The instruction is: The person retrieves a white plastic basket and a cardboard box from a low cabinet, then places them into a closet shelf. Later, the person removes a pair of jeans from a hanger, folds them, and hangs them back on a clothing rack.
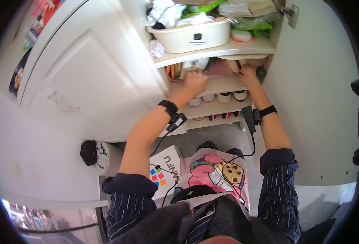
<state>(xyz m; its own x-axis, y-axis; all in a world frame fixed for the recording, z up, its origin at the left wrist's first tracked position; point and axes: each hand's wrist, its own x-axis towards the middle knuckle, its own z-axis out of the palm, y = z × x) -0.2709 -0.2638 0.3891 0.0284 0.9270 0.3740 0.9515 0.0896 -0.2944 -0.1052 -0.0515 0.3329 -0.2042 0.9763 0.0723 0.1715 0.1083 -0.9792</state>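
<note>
Both my hands reach into the middle shelf (223, 86) of an opened white cabinet. My left hand (196, 81), fingers curled down, is at the shelf's front, before a white bag (197, 63) with printed writing. Whether it grips anything cannot be seen. At the shelf's right side my right hand (248, 73) is against a cream-coloured item (233, 66), perhaps a slipper, with its fingertips partly hidden. Between the hands lies pink fluffy fabric (219, 67). Orange and brown folded items (174, 72) stand left of the white bag.
Above is a cream plastic basket (194, 38) heaped with cloths and bags. Several shoes (224, 97) line the lower shelves. The open cabinet door (310, 91) flanks my right arm. A white box (166, 177) and a cylindrical bin (109, 157) stand at lower left. Cables hang from both wrist devices.
</note>
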